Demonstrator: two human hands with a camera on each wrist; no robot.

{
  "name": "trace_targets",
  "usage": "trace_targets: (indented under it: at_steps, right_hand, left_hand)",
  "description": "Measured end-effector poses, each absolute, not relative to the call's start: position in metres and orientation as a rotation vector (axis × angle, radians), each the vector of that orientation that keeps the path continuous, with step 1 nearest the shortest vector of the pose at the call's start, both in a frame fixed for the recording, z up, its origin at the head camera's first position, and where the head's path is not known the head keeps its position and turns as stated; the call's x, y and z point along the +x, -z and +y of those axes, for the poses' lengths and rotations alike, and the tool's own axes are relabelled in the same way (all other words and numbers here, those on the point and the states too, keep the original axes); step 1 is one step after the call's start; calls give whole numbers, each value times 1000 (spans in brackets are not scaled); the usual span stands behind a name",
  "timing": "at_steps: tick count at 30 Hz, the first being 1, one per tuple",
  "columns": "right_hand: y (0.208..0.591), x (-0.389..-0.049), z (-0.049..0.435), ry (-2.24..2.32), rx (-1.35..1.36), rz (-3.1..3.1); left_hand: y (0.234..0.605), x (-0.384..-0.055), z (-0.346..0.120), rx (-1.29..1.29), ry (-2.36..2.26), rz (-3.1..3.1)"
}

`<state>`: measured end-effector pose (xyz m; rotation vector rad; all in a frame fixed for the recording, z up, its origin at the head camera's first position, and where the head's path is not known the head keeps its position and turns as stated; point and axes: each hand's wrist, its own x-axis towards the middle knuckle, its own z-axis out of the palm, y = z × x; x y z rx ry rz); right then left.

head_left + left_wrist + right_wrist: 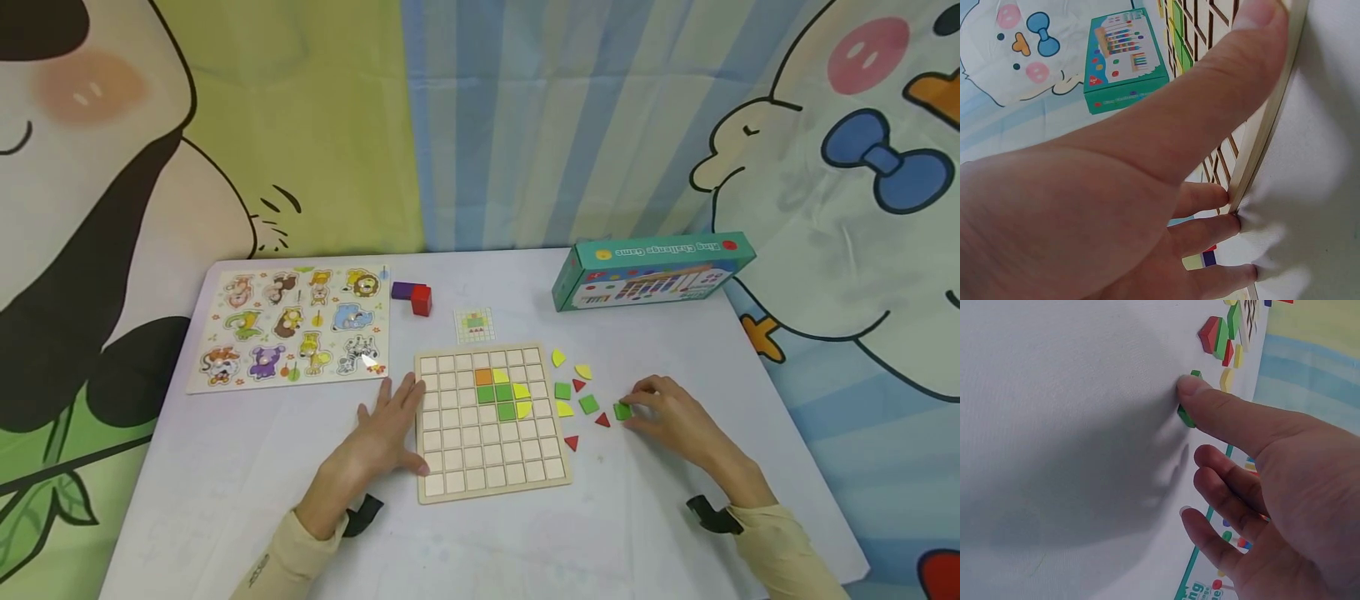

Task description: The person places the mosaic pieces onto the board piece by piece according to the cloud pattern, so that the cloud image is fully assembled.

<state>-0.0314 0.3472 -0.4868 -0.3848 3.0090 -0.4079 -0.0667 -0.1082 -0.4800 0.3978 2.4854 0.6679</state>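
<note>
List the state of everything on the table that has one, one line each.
Grid board: flat on the table, partly filled with orange, green and yellow tiles.
Left hand: open, fingers resting against the board's left edge.
Right hand: thumb touching a green tile on the table.
Loose tiles: scattered right of the board.
Game box: closed.
Animal puzzle: pieces all seated.

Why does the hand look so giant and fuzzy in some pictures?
Left wrist view: the left hand sits right at the lens, so it fills the frame, soft-edged. Right wrist view: the right hand looms too, throwing a grey shadow on the white table. Head view: evenly lit, sharp, edges slightly bent.
</note>
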Motion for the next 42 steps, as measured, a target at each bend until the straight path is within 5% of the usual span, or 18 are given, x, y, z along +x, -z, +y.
trace_targets:
  at_steps: [21, 42]
  right_hand:
    - [492, -43, 338, 430, -570, 3185]
    - [479, -88, 214, 669, -1063, 3019]
  left_hand:
    - [480, -67, -109, 395, -670, 2490]
    - [482, -66, -107, 385, -683, 2491]
